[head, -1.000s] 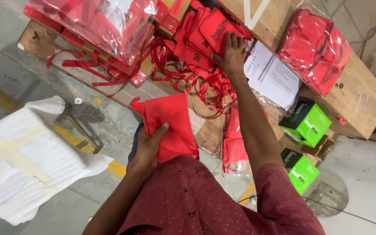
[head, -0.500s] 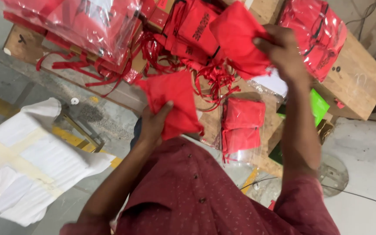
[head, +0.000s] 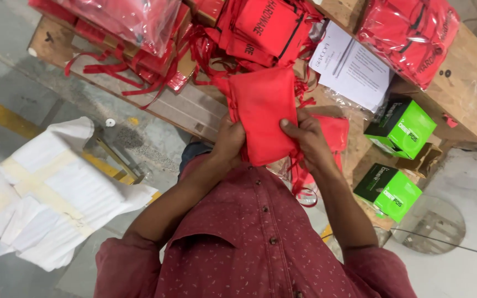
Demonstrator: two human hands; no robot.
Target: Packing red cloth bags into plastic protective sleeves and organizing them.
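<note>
Red cloth bag is clamped between left hand and right hand.

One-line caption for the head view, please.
Both hands, left hand and right hand, grip a red fabric bag above a wooden table piled with bagged red goods.

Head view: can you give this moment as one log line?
left hand: grips red cloth bag | right hand: grips same bag | behind: wooden table, green boxes
</note>
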